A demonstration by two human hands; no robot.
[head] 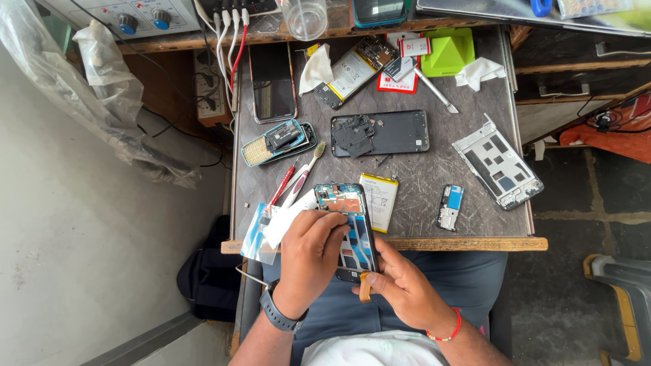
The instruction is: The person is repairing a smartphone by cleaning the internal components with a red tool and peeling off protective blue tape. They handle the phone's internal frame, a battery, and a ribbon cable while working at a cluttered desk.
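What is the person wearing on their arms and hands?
Both forearms are bare, with no sleeves and no gloves. The left hand has a dark grey watch on its wrist. The right hand has a thin red bracelet on its wrist.

Phone-repair workbench: dismantled phones (380,133), batteries (378,200).

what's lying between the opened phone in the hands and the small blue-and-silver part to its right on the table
A loose white battery lies on the table between the opened phone and the small blue-and-silver part, right beside the phone. The head view shows it.
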